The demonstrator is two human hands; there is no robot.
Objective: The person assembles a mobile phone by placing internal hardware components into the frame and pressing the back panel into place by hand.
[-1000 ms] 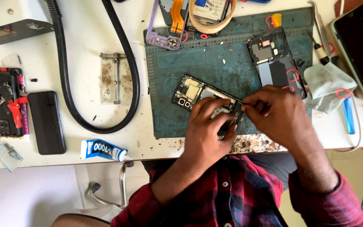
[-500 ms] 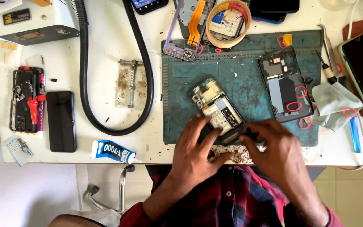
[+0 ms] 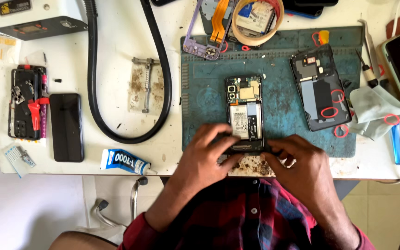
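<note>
An opened phone (image 3: 245, 111) lies upright on the blue-green repair mat (image 3: 204, 97), its battery and circuit boards exposed. My left hand (image 3: 207, 155) grips its lower left corner, fingers curled against the bottom edge. My right hand (image 3: 302, 164) presses on the lower right corner from the other side. Both hands sit at the mat's near edge. No tool shows in either hand.
A second phone back cover (image 3: 320, 90) lies at the mat's right, beside a grey cloth (image 3: 371, 113). A glue tube (image 3: 123, 161), a black phone (image 3: 66, 127), a parts-filled phone frame (image 3: 26, 104), a black hose (image 3: 93, 92), a tape roll (image 3: 255, 21) and a purple frame (image 3: 204, 32) surround the mat.
The opened phone has turned from slanted to upright on the mat. Both hands shifted from working over its middle to holding its lower corners.
</note>
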